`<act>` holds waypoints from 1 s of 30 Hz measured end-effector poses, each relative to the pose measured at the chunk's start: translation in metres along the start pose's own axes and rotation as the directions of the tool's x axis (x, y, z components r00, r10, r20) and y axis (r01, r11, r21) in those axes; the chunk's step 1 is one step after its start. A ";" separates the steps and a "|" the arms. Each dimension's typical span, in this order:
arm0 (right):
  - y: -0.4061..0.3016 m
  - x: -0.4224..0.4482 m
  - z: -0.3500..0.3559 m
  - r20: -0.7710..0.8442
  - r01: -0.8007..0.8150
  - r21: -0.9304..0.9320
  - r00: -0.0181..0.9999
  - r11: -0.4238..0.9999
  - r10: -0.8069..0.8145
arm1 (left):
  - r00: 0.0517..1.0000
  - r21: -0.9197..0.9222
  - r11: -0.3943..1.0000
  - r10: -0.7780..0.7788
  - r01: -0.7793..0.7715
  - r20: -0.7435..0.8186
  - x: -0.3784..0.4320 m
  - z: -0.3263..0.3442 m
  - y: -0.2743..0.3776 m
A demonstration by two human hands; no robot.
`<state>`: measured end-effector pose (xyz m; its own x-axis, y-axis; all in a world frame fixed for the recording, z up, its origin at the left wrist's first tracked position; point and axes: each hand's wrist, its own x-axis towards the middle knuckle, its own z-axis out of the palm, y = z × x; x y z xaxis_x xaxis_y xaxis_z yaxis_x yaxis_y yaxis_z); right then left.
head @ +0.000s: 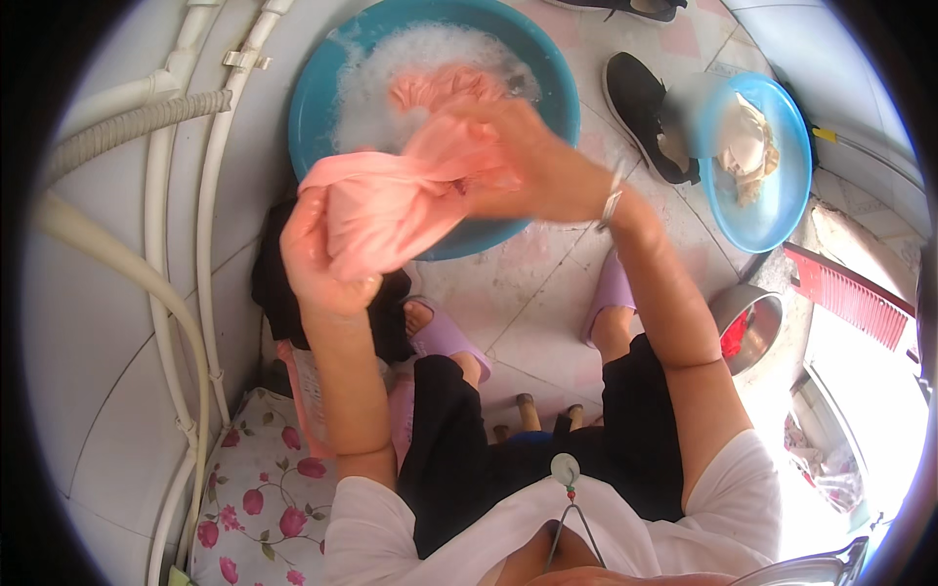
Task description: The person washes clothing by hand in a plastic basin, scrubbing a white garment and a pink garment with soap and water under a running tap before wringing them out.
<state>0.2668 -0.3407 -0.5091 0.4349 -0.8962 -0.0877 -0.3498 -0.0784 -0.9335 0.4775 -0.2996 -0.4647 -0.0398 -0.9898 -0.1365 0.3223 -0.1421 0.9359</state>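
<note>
A wet pink cloth (388, 212) stretches between my two hands, over the near left rim of a teal plastic basin (564, 110). My left hand (322, 256) is closed on its left end, just outside the basin. At its other end my right hand (535, 161), blurred and wearing a bangle at the wrist, grips bunched fabric above the basin. White suds (366, 95) cover much of the water. More pink fabric (447, 84) lies among the suds behind my right hand; whether it joins the held piece cannot be told.
Black shoes (634, 102) and a blue basin (795, 183) holding pale cloth are at the right. Below them sits a metal bowl (766, 329) with a red item. White pipes (212, 220) run along the left wall. Dark cloth (275, 271) and a floral-covered surface (256, 469) lie at the left.
</note>
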 end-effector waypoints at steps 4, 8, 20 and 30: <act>0.010 0.008 0.012 0.092 0.197 -0.115 0.978 0.974 -0.187 | 0.911 -0.556 0.739 -0.404 0.380 0.087 0.010 0.002 0.007; 0.008 0.006 -0.016 0.114 -0.047 -0.005 0.992 0.999 0.048 | 0.942 -0.129 0.933 -0.334 0.336 0.039 0.014 -0.039 0.020; -0.027 0.003 -0.005 0.338 -0.296 0.474 0.931 0.829 0.139 | 0.869 -0.058 0.875 -0.485 0.482 -0.100 0.013 -0.020 -0.071; 0.056 0.034 0.017 0.159 -0.488 -0.289 0.824 0.824 0.544 | 0.979 -0.737 0.654 -0.198 0.172 0.052 0.003 0.015 -0.013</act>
<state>0.2757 -0.3678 -0.5701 0.3000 -0.7119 -0.6350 -0.7399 0.2465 -0.6260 0.4590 -0.3010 -0.4720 -0.1522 -0.9410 -0.3023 0.9007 -0.2580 0.3494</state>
